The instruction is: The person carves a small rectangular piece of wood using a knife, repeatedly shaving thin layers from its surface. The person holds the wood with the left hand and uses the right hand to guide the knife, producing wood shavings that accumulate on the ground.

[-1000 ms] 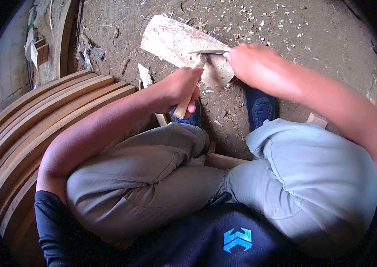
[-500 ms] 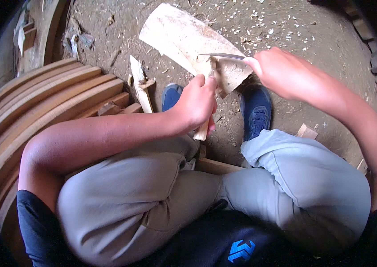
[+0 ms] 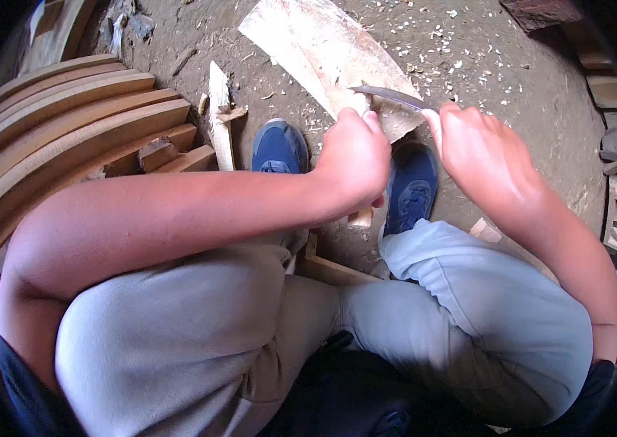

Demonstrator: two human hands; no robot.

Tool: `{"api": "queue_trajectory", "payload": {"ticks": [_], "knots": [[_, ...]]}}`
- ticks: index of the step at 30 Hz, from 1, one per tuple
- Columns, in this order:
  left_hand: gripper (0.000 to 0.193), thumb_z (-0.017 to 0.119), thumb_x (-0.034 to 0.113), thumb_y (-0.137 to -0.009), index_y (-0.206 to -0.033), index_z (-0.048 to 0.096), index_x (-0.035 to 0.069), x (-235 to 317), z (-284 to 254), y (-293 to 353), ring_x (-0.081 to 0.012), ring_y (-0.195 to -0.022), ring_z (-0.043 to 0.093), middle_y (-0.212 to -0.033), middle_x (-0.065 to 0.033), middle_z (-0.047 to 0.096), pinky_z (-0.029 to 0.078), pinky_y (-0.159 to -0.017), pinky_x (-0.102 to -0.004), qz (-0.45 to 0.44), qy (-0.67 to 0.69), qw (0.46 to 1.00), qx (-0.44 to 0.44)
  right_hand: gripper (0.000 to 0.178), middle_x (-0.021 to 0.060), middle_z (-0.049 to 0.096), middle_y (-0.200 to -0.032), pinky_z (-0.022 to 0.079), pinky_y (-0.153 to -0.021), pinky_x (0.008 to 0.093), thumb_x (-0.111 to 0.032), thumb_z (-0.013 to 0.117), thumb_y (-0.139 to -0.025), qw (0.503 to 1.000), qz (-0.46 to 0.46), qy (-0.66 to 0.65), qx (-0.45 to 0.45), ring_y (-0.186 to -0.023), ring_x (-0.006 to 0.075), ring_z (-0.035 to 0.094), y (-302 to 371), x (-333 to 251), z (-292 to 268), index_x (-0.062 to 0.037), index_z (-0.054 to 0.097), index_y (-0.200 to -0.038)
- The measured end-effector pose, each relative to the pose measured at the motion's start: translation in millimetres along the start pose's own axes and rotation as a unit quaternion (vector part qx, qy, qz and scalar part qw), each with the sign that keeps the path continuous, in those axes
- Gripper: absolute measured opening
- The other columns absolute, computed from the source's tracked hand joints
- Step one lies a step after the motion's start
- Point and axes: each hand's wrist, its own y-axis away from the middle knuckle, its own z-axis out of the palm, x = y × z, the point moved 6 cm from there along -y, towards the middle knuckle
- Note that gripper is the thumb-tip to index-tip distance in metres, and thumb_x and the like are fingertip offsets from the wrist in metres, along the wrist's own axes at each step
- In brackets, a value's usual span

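Note:
My left hand (image 3: 356, 156) is closed round a wooden stick (image 3: 360, 217), whose pale lower end shows below the fist. The stick's upper part is mostly hidden by the fingers. In my right hand (image 3: 480, 142) is a knife with a slim, curved dark blade (image 3: 394, 95). The handle is covered by the fist. Pointing left, the blade lies just above my left thumb, near the stick's top; whether it touches the wood I cannot tell. Beneath both hands a broad, pale wooden board (image 3: 316, 40) lies slanting on the ground.
Curved wooden pieces (image 3: 97, 120) are stacked at the left. A split wood scrap (image 3: 221, 120) lies beside my left shoe (image 3: 279, 148); my right shoe (image 3: 410, 186) stands by the board's near end. Pale shavings (image 3: 461, 51) litter the dirt floor. More wood (image 3: 611, 91) lines the right edge.
My left hand has shifted right and turned, showing more of its back. My right hand has come slightly lower and to the right with the knife. The view has moved a little.

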Motion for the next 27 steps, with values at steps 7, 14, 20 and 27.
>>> {"api": "queue_trajectory", "payload": {"ticks": [7,14,20,27], "knots": [[0.041,0.031,0.028,-0.104,-0.107,0.045,-0.010,3.7,-0.1,-1.7,-0.0298,-0.049,0.065,-0.078,-0.0252,0.063,0.051,-0.040,-0.0424,-0.010,-0.003,1.000,-0.004,0.039,0.0237,0.070,-0.089,0.058,-0.073,0.0459,-0.022,0.038,-0.103,1.000,0.004,0.017,0.013,-0.084,0.0376,0.071,-5.7,-5.5,2.2,0.0027,0.067,-0.094],[0.042,0.031,0.027,-0.104,-0.109,0.045,-0.012,2.7,-1.8,-1.7,-0.0286,-0.049,0.065,-0.082,-0.0255,0.063,0.051,-0.041,-0.0414,0.020,0.002,1.000,-0.014,0.054,0.0306,0.065,-0.085,0.051,-0.080,0.0535,-0.033,0.036,-0.104,0.999,-0.001,0.000,-0.055,-0.088,0.0464,0.065,-31.2,5.8,-10.4,0.0081,0.065,-0.083],[0.045,0.030,0.026,-0.104,-0.108,0.047,-0.016,6.1,-5.7,-4.3,-0.0291,-0.049,0.065,-0.086,-0.0265,0.064,0.052,-0.042,-0.0411,0.019,0.009,0.998,-0.058,0.054,0.0327,0.063,-0.086,0.050,-0.079,0.0540,-0.034,0.037,-0.103,0.996,-0.003,-0.036,-0.076,-0.088,0.0482,0.063,-16.6,1.1,-7.1,0.0084,0.065,-0.085],[0.046,0.031,0.025,-0.104,-0.104,0.051,-0.016,6.3,-9.4,-0.2,-0.0293,-0.049,0.066,-0.081,-0.0252,0.065,0.053,-0.043,-0.0421,0.025,-0.027,0.999,-0.027,0.041,0.0269,0.068,-0.094,0.053,-0.082,0.0506,-0.025,0.041,-0.100,0.999,0.017,0.004,-0.041,-0.091,0.0418,0.068,-9.2,-4.9,-5.2,0.0038,0.069,-0.094]]}}
